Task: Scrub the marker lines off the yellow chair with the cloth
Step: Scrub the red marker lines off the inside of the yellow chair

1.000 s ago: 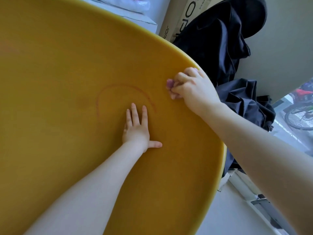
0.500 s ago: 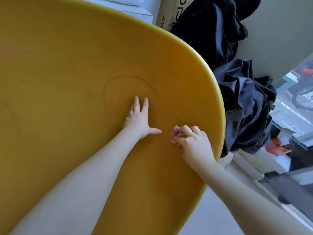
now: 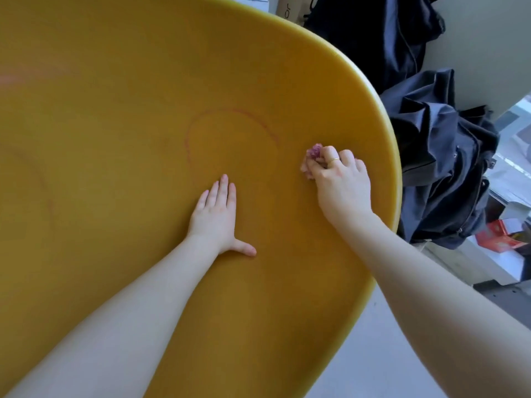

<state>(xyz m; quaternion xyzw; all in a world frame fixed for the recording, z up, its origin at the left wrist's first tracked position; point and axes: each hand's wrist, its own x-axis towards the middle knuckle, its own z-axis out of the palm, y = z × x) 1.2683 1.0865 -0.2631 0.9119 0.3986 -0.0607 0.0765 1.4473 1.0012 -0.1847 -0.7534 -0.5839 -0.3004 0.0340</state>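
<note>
The yellow chair [image 3: 120, 81] fills most of the head view, its curved rim running down the right side. A faint red marker line [image 3: 230, 113] arcs across its middle, and a second faint line [image 3: 47, 196] shows at the left. My left hand [image 3: 215, 216] lies flat on the chair, fingers together, thumb out, just below the arc. My right hand [image 3: 340, 182] is closed on a small crumpled pink cloth [image 3: 311, 158] and presses it on the chair, right of the arc's lower end and near the rim.
Dark clothing and a dark bag [image 3: 439, 156] hang or lie just beyond the chair's right rim. A cardboard box [image 3: 290, 10] stands at the top. A red box [image 3: 500, 237] and pale floor [image 3: 373, 354] lie at the right and below.
My right hand with the cloth went from the upper rim down beside my left thumb, then back up toward the arc's right end. My left hand stayed flat.
</note>
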